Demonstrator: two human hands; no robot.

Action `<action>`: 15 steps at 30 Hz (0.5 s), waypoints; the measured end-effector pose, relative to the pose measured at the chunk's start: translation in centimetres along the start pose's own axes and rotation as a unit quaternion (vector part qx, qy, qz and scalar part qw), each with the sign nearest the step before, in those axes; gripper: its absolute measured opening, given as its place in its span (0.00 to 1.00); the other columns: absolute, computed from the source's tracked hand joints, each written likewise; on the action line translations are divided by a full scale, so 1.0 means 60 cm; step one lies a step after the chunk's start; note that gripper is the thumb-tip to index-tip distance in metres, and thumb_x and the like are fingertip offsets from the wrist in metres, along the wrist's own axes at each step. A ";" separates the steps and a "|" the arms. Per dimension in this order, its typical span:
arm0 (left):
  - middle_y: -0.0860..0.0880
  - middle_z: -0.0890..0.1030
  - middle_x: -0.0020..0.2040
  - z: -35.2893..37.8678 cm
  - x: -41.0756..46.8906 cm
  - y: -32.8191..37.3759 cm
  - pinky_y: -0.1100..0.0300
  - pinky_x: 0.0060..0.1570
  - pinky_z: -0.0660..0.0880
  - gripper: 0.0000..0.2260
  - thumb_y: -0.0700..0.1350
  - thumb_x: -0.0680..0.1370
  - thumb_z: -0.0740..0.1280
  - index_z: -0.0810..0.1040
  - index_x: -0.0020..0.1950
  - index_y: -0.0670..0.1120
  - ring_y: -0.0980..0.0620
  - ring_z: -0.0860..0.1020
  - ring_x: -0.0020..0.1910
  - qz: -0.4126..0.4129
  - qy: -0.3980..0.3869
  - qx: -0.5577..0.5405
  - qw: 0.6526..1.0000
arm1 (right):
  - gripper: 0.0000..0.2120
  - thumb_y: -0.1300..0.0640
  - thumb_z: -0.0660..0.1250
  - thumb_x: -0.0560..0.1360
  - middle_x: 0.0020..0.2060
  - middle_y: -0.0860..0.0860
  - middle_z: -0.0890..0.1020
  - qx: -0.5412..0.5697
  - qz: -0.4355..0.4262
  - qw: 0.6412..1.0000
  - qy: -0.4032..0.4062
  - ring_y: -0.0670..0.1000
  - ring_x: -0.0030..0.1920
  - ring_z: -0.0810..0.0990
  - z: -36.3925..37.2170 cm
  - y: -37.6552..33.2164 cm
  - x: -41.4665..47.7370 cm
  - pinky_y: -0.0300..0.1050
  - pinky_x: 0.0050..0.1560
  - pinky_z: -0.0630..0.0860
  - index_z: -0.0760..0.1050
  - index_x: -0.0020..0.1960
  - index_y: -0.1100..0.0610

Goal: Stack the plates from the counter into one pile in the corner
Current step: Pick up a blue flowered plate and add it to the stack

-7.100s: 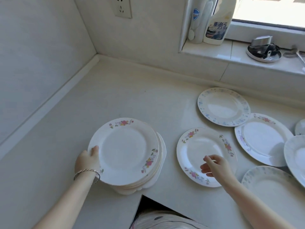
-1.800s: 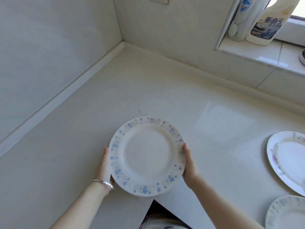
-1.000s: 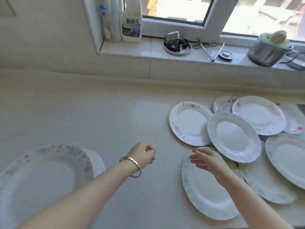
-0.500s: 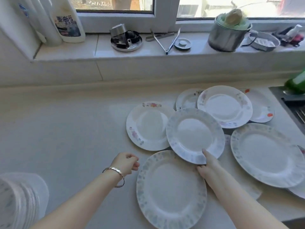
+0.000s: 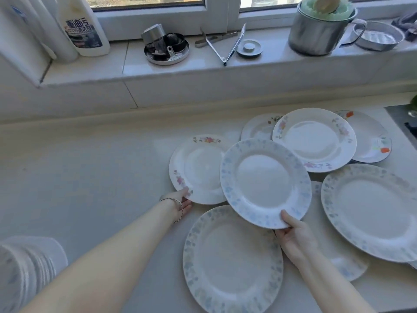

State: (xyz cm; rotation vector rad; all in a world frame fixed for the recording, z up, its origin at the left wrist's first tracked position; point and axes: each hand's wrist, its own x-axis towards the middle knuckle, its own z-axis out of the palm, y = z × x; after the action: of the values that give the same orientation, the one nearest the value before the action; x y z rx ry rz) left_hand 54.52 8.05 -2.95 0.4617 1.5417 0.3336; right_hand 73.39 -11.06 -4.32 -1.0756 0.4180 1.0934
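Observation:
Several white plates lie overlapping on the pale counter [image 5: 90,177] at centre and right. My right hand [image 5: 293,236] grips the near rim of a blue-flowered plate [image 5: 265,182], thumb on top, and the plate is tilted up over its neighbours. My left hand [image 5: 180,199] holds the near-left rim of a pink-flowered plate [image 5: 196,170], fingers under it. A large blue-rimmed plate [image 5: 232,260] lies nearest me. The pile of stacked plates [image 5: 24,267] shows at the bottom left edge.
On the window sill [image 5: 203,66] stand a cleaner bottle [image 5: 82,26], a round metal dish [image 5: 167,47], tongs [image 5: 230,44], a steel pot [image 5: 318,30] and a metal bowl [image 5: 379,38]. A sink edge [image 5: 404,123] shows at the far right.
My left hand moved right from the bare counter and took hold of the pink-flowered plate's rim. My right hand has raised the blue-flowered plate. The view came closer.

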 end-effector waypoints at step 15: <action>0.45 0.76 0.36 -0.170 -0.078 0.059 0.61 0.25 0.79 0.10 0.34 0.76 0.63 0.72 0.36 0.43 0.47 0.76 0.34 0.216 0.087 -0.072 0.970 | 0.15 0.71 0.55 0.76 0.36 0.47 0.86 -0.087 -0.005 0.983 -0.162 0.43 0.36 0.85 0.123 0.014 -0.057 0.36 0.32 0.80 0.75 0.53 0.56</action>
State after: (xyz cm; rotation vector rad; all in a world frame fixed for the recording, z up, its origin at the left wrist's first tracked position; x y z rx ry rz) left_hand 44.57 9.65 3.16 0.6674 1.5658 0.8369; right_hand 69.54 -6.41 1.19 -1.0250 0.0580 1.2886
